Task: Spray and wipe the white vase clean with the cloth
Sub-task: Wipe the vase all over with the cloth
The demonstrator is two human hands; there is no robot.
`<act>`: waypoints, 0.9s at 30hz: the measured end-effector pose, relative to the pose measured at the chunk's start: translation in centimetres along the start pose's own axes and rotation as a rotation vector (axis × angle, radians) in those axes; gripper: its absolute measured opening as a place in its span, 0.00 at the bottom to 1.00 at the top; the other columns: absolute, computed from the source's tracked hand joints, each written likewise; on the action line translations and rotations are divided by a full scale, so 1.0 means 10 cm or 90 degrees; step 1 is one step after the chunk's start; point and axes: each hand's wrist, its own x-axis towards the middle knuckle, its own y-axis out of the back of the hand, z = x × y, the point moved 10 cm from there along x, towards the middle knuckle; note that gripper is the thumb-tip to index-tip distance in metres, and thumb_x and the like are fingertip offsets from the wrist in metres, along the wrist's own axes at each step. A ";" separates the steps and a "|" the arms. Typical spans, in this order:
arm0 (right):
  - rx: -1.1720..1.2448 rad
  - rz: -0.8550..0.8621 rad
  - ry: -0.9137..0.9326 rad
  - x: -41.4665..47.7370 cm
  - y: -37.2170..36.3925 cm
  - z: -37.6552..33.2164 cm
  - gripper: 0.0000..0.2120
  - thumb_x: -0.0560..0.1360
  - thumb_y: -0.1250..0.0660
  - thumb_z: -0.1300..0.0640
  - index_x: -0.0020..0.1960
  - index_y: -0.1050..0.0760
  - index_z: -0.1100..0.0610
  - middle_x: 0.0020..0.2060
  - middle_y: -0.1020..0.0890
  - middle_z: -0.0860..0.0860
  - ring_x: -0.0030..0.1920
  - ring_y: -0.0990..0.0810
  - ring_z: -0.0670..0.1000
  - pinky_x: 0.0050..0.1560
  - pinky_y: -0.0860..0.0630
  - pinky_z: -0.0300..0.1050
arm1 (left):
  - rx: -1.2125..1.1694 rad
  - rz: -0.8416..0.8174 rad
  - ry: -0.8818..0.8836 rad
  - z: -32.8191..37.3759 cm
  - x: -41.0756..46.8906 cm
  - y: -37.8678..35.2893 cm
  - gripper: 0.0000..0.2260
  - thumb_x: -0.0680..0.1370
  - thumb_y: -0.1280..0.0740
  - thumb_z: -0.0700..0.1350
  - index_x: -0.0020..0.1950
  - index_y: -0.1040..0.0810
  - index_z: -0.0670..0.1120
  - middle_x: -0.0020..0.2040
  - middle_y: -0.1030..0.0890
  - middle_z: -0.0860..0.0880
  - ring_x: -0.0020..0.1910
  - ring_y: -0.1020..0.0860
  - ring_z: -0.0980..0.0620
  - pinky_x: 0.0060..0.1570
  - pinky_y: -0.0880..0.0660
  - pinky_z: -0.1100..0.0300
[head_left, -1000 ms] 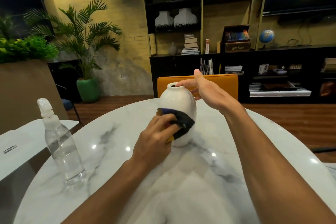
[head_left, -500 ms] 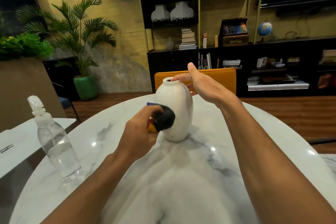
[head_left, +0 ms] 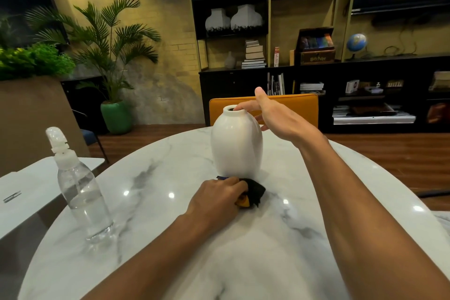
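Gleaming marble table (head_left: 304, 202), dim shelves (head_left: 316, 63) behind.

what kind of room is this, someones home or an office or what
Probably a home living or dining room, or a lounge. A round marble table with an orange chair, black shelving holding books and vases, and a potted palm point that way.

At the centre of the frame the vase (head_left: 236, 146) is plain glossy white, and the cloth (head_left: 253, 193) at its foot is black with an orange-yellow patch and a sliver of blue. The counter (head_left: 170, 202) is white marble veined in grey, and the spray bottle (head_left: 80, 187) at left is clear with a whitish translucent head. Behind the vase the chair back (head_left: 292, 107) is orange, and the plant pot (head_left: 117, 117) at mid left is green.
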 end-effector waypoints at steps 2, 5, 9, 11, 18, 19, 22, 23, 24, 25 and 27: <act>-0.003 0.001 -0.003 0.00 0.00 0.01 0.32 0.82 0.63 0.34 0.61 0.20 0.36 0.71 0.26 0.48 0.67 0.28 0.52 0.71 0.35 0.61 | 0.029 -0.014 -0.009 0.10 0.05 -0.06 0.07 0.69 0.32 0.48 0.43 0.17 0.49 0.36 0.18 0.52 0.27 0.21 0.44 0.22 0.28 0.59; -0.004 0.000 -0.003 -0.01 0.01 0.02 0.33 0.81 0.63 0.33 0.61 0.20 0.36 0.71 0.25 0.47 0.68 0.28 0.53 0.72 0.35 0.63 | 0.070 -0.011 -0.018 0.27 0.20 -0.09 0.08 0.64 0.23 0.49 0.40 0.17 0.50 0.33 0.19 0.53 0.25 0.22 0.47 0.21 0.33 0.63; 0.005 0.000 -0.005 -0.02 0.03 0.02 0.33 0.81 0.63 0.33 0.59 0.20 0.35 0.71 0.25 0.47 0.69 0.28 0.53 0.72 0.35 0.64 | 0.068 0.031 -0.027 0.32 0.21 -0.04 0.12 0.63 0.19 0.51 0.42 0.16 0.50 0.36 0.19 0.53 0.27 0.21 0.48 0.21 0.33 0.62; 0.006 -0.002 -0.005 -0.01 0.03 0.01 0.32 0.81 0.63 0.32 0.58 0.20 0.34 0.71 0.26 0.47 0.69 0.28 0.53 0.72 0.35 0.65 | 0.052 0.067 -0.034 0.27 0.12 0.02 0.12 0.64 0.20 0.48 0.46 0.16 0.50 0.38 0.18 0.53 0.30 0.20 0.49 0.22 0.31 0.61; 0.019 -0.012 0.008 -0.01 0.02 0.00 0.33 0.81 0.63 0.32 0.58 0.19 0.34 0.68 0.24 0.46 0.67 0.27 0.51 0.71 0.33 0.63 | -0.040 0.228 0.013 0.10 0.11 0.60 0.17 0.69 0.21 0.41 0.57 0.16 0.44 0.52 0.15 0.46 0.44 0.17 0.46 0.42 0.18 0.55; 0.027 -0.016 0.011 -0.01 0.02 -0.01 0.32 0.81 0.63 0.33 0.61 0.21 0.35 0.67 0.24 0.45 0.66 0.27 0.51 0.70 0.33 0.62 | -0.074 0.255 0.042 0.04 0.11 0.70 0.16 0.71 0.22 0.41 0.58 0.17 0.43 0.53 0.16 0.45 0.46 0.17 0.46 0.46 0.19 0.57; 0.083 -0.025 0.018 -0.02 0.06 -0.02 0.30 0.83 0.63 0.36 0.74 0.31 0.39 0.64 0.24 0.44 0.65 0.27 0.50 0.69 0.31 0.58 | -0.210 0.371 0.180 -0.25 0.13 1.05 0.15 0.74 0.24 0.41 0.59 0.19 0.43 0.53 0.20 0.46 0.48 0.24 0.54 0.51 0.28 0.73; 0.095 -0.020 0.019 -0.02 0.09 -0.02 0.30 0.83 0.63 0.36 0.76 0.34 0.39 0.67 0.24 0.46 0.66 0.27 0.51 0.69 0.31 0.58 | -0.250 0.421 0.224 -0.37 0.13 1.17 0.13 0.75 0.25 0.41 0.58 0.20 0.44 0.53 0.21 0.47 0.47 0.25 0.56 0.51 0.29 0.73; 0.101 -0.012 0.017 -0.02 0.11 0.00 0.30 0.82 0.63 0.35 0.76 0.34 0.39 0.69 0.25 0.47 0.67 0.27 0.52 0.70 0.32 0.59 | -0.293 0.462 0.262 -0.48 0.14 1.28 0.12 0.76 0.25 0.43 0.58 0.21 0.47 0.53 0.21 0.48 0.48 0.24 0.57 0.52 0.26 0.70; 0.102 -0.004 0.014 -0.01 0.14 0.01 0.30 0.82 0.63 0.35 0.76 0.34 0.39 0.71 0.26 0.47 0.68 0.28 0.52 0.70 0.33 0.59 | -0.344 0.487 0.295 -0.61 0.17 1.36 0.11 0.77 0.27 0.46 0.58 0.22 0.52 0.53 0.21 0.49 0.49 0.23 0.55 0.53 0.22 0.62; 0.093 -0.001 0.000 0.02 0.15 0.08 0.29 0.82 0.60 0.33 0.75 0.33 0.39 0.73 0.28 0.46 0.70 0.30 0.52 0.70 0.33 0.58 | -0.415 0.474 0.351 -0.82 0.29 1.43 0.10 0.79 0.29 0.50 0.58 0.25 0.59 0.53 0.20 0.50 0.51 0.20 0.52 0.51 0.19 0.51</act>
